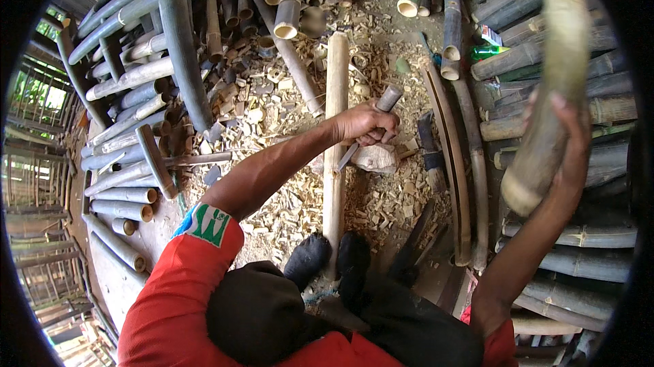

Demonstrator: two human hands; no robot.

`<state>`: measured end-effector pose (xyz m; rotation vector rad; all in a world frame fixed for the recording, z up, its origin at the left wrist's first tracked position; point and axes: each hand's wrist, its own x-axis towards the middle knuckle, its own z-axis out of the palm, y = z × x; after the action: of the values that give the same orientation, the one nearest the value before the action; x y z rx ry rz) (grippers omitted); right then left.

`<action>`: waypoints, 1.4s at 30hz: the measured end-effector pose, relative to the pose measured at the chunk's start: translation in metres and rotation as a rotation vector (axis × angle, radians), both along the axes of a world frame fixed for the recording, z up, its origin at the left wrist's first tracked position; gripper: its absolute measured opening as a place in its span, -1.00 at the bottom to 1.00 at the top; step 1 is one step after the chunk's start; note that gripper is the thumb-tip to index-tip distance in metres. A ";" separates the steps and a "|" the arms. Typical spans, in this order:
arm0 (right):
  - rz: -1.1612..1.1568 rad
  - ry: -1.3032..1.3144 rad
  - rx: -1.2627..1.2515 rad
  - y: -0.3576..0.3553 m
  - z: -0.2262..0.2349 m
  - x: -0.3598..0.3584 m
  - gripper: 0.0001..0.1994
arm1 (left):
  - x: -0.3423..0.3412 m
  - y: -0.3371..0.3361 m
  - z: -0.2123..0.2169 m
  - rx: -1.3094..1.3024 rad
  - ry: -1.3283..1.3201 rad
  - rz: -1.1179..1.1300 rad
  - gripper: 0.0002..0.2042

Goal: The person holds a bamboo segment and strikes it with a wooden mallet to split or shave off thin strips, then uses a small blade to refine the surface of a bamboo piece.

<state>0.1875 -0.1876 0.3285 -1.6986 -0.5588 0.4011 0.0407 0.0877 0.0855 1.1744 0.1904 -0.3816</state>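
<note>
A pale bamboo pole [336, 67] runs away from me along the ground, its near end between my feet in dark footwear [308, 259]. My left hand [368, 125] is wrapped round a chisel [390, 97] with a grey shaft. The chisel slants over the pole, and its narrow lower end meets or nearly meets the pole's right side. Raised at the right, my right hand [571, 132] grips a thick length of bamboo [541, 142], smeared by motion. A pale block of wood [375, 158] lies beside the pole, partly under my left hand.
Wood chips [272, 183] cover the ground around the pole. Stacked dark bamboo [579, 254] lines the right side, and more bamboo [136, 77] is piled at the left. A split bamboo length [446, 162] and a dark-handled tool [430, 145] lie to the right.
</note>
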 end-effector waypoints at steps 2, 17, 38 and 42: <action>-0.127 -0.046 0.066 0.012 -0.045 0.006 -0.52 | -0.005 0.006 -0.006 -0.021 0.015 -0.019 -0.91; -0.128 -0.220 0.005 0.004 -0.024 0.001 -0.33 | -0.011 0.001 0.011 0.013 -0.015 -0.007 -0.85; 0.292 -0.348 -0.661 0.027 -0.095 -0.045 -0.11 | -0.023 0.008 0.010 0.107 -0.024 0.014 -0.79; 0.356 -0.451 -0.792 0.014 -0.104 -0.036 0.06 | -0.028 0.002 0.008 0.201 -0.062 0.064 -0.81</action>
<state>0.1518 -0.1739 0.2250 -2.4841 -1.1477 0.5382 0.0128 0.0894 0.0931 1.3728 0.2154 -0.2741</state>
